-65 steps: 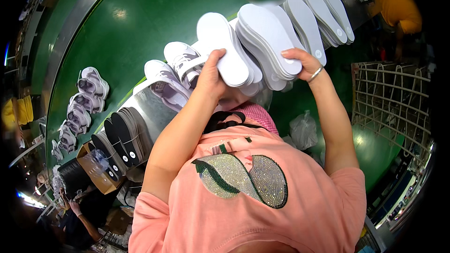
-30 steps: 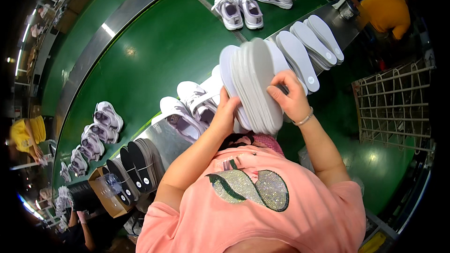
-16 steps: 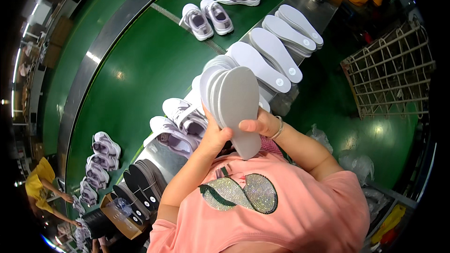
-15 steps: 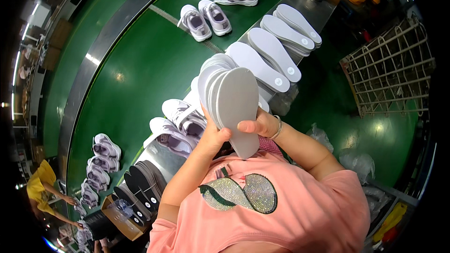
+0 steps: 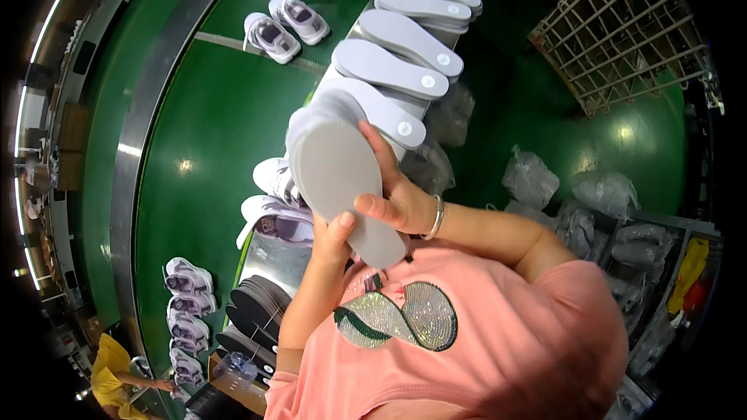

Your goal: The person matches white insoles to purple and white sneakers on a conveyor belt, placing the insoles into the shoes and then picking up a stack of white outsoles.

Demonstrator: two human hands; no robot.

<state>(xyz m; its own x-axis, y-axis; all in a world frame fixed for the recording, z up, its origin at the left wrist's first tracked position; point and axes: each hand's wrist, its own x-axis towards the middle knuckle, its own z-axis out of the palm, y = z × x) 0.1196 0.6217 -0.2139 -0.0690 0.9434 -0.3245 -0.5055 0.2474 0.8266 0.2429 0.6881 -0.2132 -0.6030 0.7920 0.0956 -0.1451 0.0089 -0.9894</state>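
A stack of light grey insoles (image 5: 338,171) is held in front of my chest, toes pointing up and away, the top one with its plain grey face toward me. My left hand (image 5: 333,239) grips its left edge near the narrow end, thumb on top. On the other side my right hand (image 5: 398,196) wraps the edge, thumb laid across the face and fingers along the rim. How many insoles are in the stack, and the fingers beneath it, are hidden. Just beyond lie more pale insoles (image 5: 385,70) in piles along a metal ledge.
White and lilac sneakers (image 5: 282,222) stand left of my hands, with others (image 5: 187,311) on the green conveyor belt (image 5: 210,124). Black insoles (image 5: 257,307) lie near a cardboard box (image 5: 241,393). A wire rack (image 5: 622,31) and plastic bags (image 5: 533,179) are on the right. A person in yellow (image 5: 113,377) works at lower left.
The view has turned, and the surroundings sit differently in it. The insole stack, still in both hands, has swung left and tilted. My right hand's fingers now reach further up its edge.
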